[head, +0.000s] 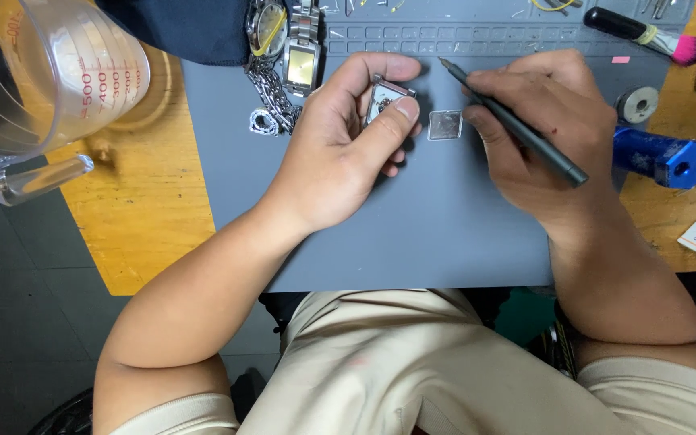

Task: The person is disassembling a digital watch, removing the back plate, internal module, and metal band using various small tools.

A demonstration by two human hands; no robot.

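- Over the grey mat (pixel 412 234), my left hand (pixel 348 153) pinches a small square watch case (pixel 386 98), tilted up so its open back faces me.
- Right hand (pixel 549 129) grips a dark slim tool (pixel 517 121) pen-style, tip near the case.
- Square cover (pixel 445 124) lies on the mat just beside, between both hands.
- Spare watches (pixel 283 48) sit at the mat's far edge, away from my hands.

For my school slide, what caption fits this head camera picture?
Left hand holds square watch case; right hand holds dark tool.
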